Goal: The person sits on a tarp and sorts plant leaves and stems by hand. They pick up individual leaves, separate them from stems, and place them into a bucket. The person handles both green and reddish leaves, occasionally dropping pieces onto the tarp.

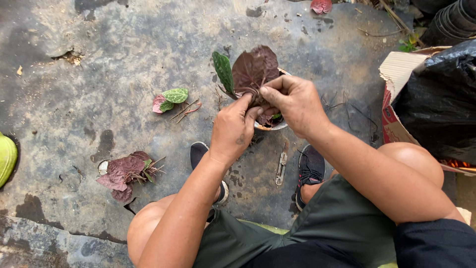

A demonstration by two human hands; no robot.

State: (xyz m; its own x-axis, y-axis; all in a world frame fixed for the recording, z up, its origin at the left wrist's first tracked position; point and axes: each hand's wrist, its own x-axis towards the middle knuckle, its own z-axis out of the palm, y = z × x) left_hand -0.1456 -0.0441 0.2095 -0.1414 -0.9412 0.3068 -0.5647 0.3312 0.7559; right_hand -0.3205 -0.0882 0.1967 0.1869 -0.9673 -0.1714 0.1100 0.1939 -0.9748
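A small plant [252, 69] with dark red leaves and one green speckled leaf stands in a small white pot [278, 126] on the concrete floor in front of me. My left hand [232, 128] and my right hand [293, 101] meet over the pot. Both pinch the plant's stems and roots at its base, fingers closed around them. The hands hide most of the pot; only part of its rim shows.
A loose green and pink cutting [171, 98] lies left of the pot, a pile of dark red leaves [125, 172] nearer left. A small metal tool [281, 168] rests between my shoes. A cardboard box with a black plastic bag [439, 99] stands at the right.
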